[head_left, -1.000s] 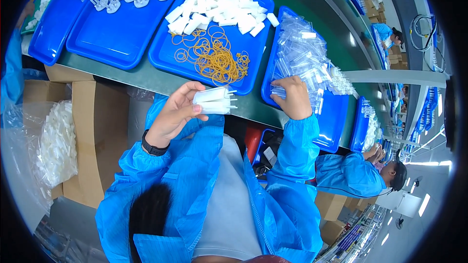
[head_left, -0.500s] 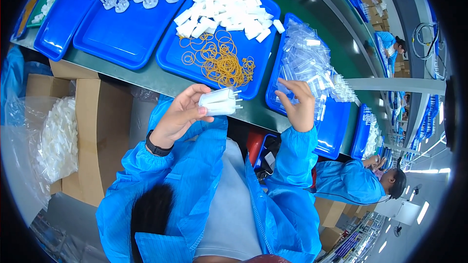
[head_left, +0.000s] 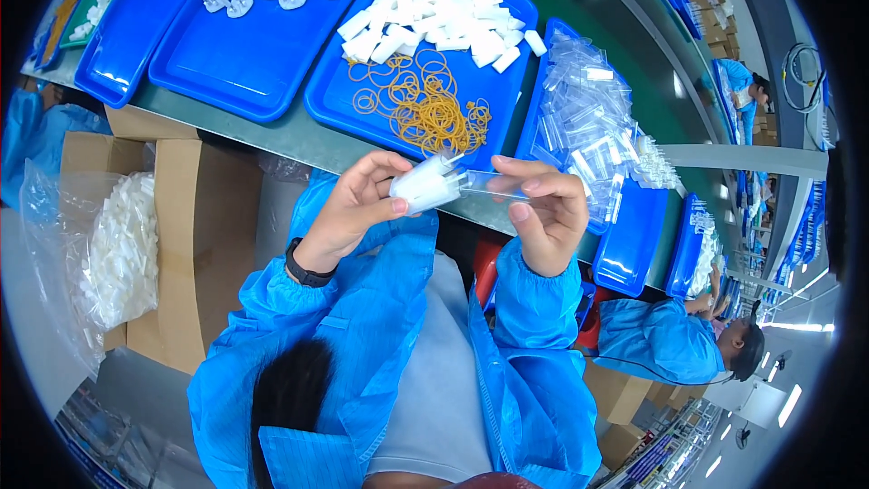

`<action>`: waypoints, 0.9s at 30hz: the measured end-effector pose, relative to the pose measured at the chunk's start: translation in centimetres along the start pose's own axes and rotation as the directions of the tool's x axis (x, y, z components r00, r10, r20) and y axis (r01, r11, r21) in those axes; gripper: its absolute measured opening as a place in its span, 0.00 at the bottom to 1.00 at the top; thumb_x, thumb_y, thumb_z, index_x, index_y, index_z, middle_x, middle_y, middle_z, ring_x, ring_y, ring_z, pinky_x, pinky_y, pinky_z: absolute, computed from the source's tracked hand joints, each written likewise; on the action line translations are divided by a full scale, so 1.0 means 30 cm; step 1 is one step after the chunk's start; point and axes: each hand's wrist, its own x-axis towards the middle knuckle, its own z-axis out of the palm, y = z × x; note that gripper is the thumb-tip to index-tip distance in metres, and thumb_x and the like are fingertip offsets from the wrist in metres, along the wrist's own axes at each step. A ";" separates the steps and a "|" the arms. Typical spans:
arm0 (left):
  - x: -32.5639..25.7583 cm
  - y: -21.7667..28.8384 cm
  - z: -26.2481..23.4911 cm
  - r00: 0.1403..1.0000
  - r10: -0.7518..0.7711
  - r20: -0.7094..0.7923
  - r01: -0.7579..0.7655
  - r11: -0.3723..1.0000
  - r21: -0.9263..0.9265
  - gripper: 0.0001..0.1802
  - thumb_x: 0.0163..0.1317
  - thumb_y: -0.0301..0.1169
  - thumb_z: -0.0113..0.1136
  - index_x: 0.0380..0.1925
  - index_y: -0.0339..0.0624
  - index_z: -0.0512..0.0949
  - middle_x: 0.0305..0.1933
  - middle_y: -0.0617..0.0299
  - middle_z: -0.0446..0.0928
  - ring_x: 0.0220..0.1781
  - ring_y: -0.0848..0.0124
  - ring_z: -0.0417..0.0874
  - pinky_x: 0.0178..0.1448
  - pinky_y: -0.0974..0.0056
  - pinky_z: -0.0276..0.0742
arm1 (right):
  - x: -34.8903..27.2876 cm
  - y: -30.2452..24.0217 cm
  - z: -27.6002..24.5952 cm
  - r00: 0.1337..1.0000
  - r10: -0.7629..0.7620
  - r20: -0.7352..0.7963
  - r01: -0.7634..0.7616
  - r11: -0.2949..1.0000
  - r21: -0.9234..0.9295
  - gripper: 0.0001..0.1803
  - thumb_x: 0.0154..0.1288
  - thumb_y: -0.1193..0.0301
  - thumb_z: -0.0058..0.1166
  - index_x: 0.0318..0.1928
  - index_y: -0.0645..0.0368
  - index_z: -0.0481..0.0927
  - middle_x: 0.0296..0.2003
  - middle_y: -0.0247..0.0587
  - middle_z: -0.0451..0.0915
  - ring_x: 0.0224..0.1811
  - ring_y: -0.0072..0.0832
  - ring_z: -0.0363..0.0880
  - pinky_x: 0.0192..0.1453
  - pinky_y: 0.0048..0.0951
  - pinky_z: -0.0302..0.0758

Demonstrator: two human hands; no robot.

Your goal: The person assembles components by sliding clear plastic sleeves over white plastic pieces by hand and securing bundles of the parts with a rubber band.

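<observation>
The left hand [head_left: 355, 206] grasps a white pronged bundle [head_left: 424, 187]; the right hand [head_left: 554, 219] pinches a clear plastic sleeve [head_left: 487, 186] by its pronged end, at the workbench's [head_left: 294, 147] near edge. Tilting could snag the sleeve; a loose pinch could drop it.

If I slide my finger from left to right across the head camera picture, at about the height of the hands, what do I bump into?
Heap of white pieces → left hand → bundle of white parts → clear plastic piece → right hand → co-worker in blue.
</observation>
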 end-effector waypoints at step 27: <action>-0.007 0.015 0.021 0.994 -0.036 -0.107 0.048 0.992 0.117 0.15 0.70 0.30 0.50 0.54 0.37 0.75 0.55 0.54 0.76 0.54 0.65 0.80 0.49 0.62 0.84 | 0.026 -0.044 -0.007 0.995 0.067 0.078 -0.032 0.923 -0.383 0.13 0.51 0.83 0.64 0.40 0.61 0.83 0.43 0.48 0.84 0.43 0.34 0.84 0.46 0.29 0.79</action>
